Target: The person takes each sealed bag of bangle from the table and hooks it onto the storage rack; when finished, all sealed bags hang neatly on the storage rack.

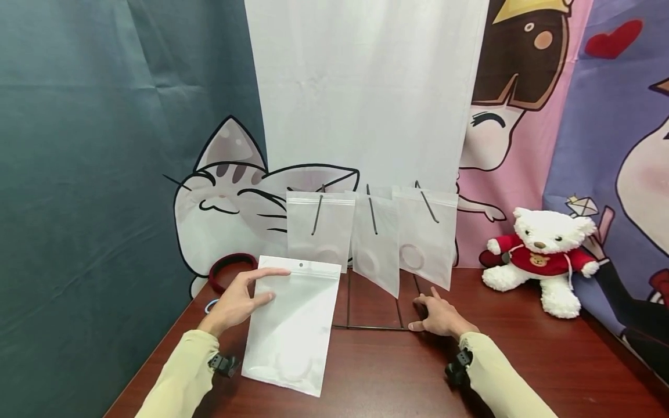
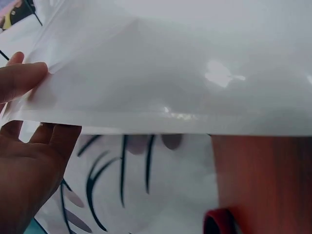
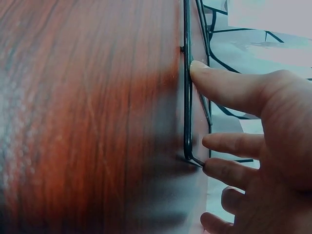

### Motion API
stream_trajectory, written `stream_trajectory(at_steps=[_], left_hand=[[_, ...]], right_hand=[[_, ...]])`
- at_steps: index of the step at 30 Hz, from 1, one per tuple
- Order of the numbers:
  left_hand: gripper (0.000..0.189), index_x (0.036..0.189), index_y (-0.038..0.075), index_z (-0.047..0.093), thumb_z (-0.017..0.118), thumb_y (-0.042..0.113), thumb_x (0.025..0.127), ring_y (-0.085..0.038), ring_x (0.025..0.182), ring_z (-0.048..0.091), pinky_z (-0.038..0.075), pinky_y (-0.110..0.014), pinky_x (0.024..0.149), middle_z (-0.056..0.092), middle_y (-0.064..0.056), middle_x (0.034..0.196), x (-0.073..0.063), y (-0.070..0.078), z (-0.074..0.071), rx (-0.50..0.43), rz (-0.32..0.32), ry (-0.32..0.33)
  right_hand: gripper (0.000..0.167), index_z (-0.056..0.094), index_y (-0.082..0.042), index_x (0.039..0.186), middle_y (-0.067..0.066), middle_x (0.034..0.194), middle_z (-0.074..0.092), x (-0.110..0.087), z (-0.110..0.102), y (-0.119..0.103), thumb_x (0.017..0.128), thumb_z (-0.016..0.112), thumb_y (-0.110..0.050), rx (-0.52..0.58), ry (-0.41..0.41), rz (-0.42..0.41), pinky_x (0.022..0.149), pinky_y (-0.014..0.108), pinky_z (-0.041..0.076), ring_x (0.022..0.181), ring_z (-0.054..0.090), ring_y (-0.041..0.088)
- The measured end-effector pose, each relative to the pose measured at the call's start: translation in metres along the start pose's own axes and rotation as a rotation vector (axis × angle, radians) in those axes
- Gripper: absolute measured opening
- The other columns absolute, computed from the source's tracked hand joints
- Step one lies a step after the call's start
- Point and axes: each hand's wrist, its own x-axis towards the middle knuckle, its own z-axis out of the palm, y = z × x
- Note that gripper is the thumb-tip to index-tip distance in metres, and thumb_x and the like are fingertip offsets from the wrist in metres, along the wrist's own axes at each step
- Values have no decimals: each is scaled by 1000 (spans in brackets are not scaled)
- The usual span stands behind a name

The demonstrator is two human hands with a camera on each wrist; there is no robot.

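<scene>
My left hand [image 1: 236, 303] grips a white zip bag [image 1: 295, 325] near its upper left edge. The bag has a small hole at its top, and a faint round shape shows near its bottom. In the left wrist view, the thumb lies on one face of the bag and the other fingers pass behind it. My right hand [image 1: 440, 317] is at the right front of a black wire rack [image 1: 372, 328], its thumb touching the front bar in the right wrist view. From the rack's prongs hang three white zip bags [image 1: 321, 223], each with a ring-like shape inside.
A white teddy bear [image 1: 551, 244] in a red top sits at the right on the brown table [image 1: 387, 377]. Behind my left hand stand a dark red band [image 1: 215, 278] and a light blue ring [image 1: 209, 306]. Printed cloths [image 1: 366, 87] hang behind the table.
</scene>
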Motion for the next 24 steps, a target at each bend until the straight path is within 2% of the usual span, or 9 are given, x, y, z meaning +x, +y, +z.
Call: stream_trajectory(at_steps=[4, 12, 14, 15, 17, 19, 21, 24], left_hand=[[44, 132, 27, 66, 68, 7, 93, -7, 117, 60, 52, -24, 92, 64, -2, 136, 3, 11, -1, 17, 57, 20], [45, 129, 29, 67, 69, 4, 92, 2, 121, 56, 49, -24, 96, 65, 4, 136, 14, 32, 1, 55, 149, 65], [44, 129, 29, 67, 69, 5, 93, 5, 94, 61, 50, -21, 82, 66, 3, 134, 17, 36, 2, 57, 160, 77], [43, 129, 29, 67, 69, 6, 93, 5, 79, 59, 49, -20, 73, 67, 2, 128, 19, 38, 3, 53, 165, 83], [43, 129, 27, 68, 69, 6, 92, 2, 55, 46, 43, -21, 59, 68, -1, 123, 22, 40, 3, 39, 171, 98], [42, 129, 26, 68, 70, 5, 92, -3, 45, 31, 37, -23, 51, 67, -3, 119, 24, 41, 3, 23, 174, 113], [42, 129, 24, 68, 69, 4, 92, -2, 56, 43, 42, -22, 57, 67, -4, 121, 26, 42, 3, 4, 177, 125], [43, 129, 23, 68, 69, 3, 92, -3, 79, 53, 47, -21, 67, 65, -3, 128, 29, 42, 2, -29, 171, 133]], right_hand=[[70, 60, -1, 134, 28, 150, 48, 0, 0, 1, 78, 85, -34, -4, -6, 3, 106, 71, 35, 147, 21, 56], [71, 60, 0, 135, 28, 149, 48, 0, 1, 1, 78, 85, -34, -7, -9, -2, 106, 71, 35, 148, 20, 55], [71, 60, -1, 135, 28, 149, 48, 0, 1, 1, 78, 85, -34, -8, -5, 2, 106, 71, 35, 147, 22, 55], [70, 60, -1, 135, 29, 150, 47, 0, 1, 1, 78, 85, -34, -12, -2, 3, 106, 70, 36, 147, 23, 56], [70, 60, -1, 135, 30, 150, 45, 1, 1, 0, 78, 85, -34, -11, 2, 4, 105, 70, 37, 146, 25, 57], [70, 60, -2, 134, 32, 151, 43, 1, 0, -1, 78, 85, -35, -14, 4, 3, 104, 70, 38, 144, 28, 58], [70, 60, -2, 134, 35, 151, 41, 1, -1, -2, 78, 85, -35, -14, 2, 6, 104, 71, 38, 142, 30, 60], [70, 60, -2, 134, 36, 151, 39, 1, -2, -2, 78, 85, -35, -15, -2, 11, 103, 71, 38, 140, 31, 61]])
